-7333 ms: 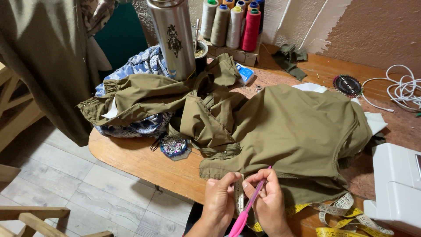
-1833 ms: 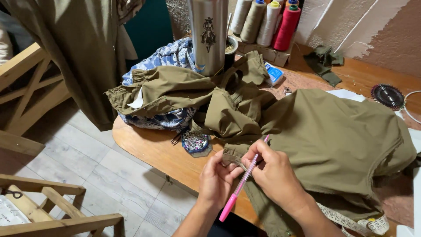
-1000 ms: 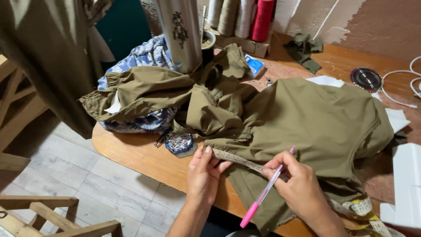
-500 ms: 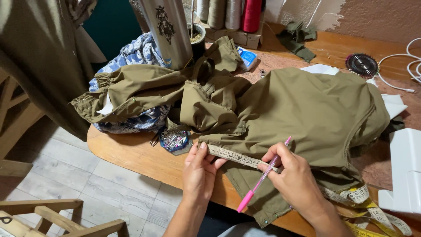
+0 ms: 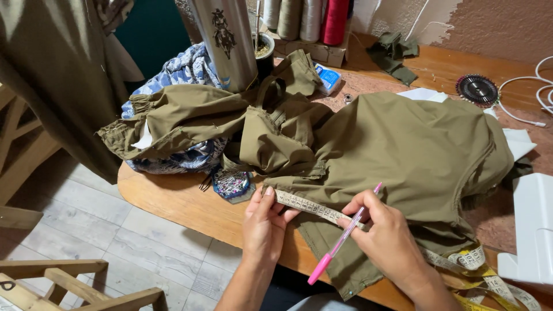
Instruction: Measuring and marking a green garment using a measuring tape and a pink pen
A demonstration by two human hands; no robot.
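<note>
An olive green garment (image 5: 391, 144) lies spread over the wooden table (image 5: 178, 201). A measuring tape (image 5: 314, 208) is stretched along its near hem. My left hand (image 5: 264, 222) presses the tape's end flat against the cloth near the table edge. My right hand (image 5: 383, 239) holds a pink pen (image 5: 340, 245) with its tip at the tape, and its fingers also pin the tape down. The rest of the tape (image 5: 481, 273) trails in loops to the right.
A round pin holder (image 5: 231, 184) sits by my left hand. A tall metal flask (image 5: 226, 40), thread cones (image 5: 314, 17), blue patterned cloth (image 5: 184, 69), a white cable (image 5: 530, 98) and a white machine (image 5: 533, 230) ring the garment. Wooden chair parts (image 5: 80, 282) stand on the tiled floor at left.
Both hands moved from gripping the hem to laying the measuring tape along it. My left hand now pins the tape's end; my right hand brings the pen tip onto the tape.
</note>
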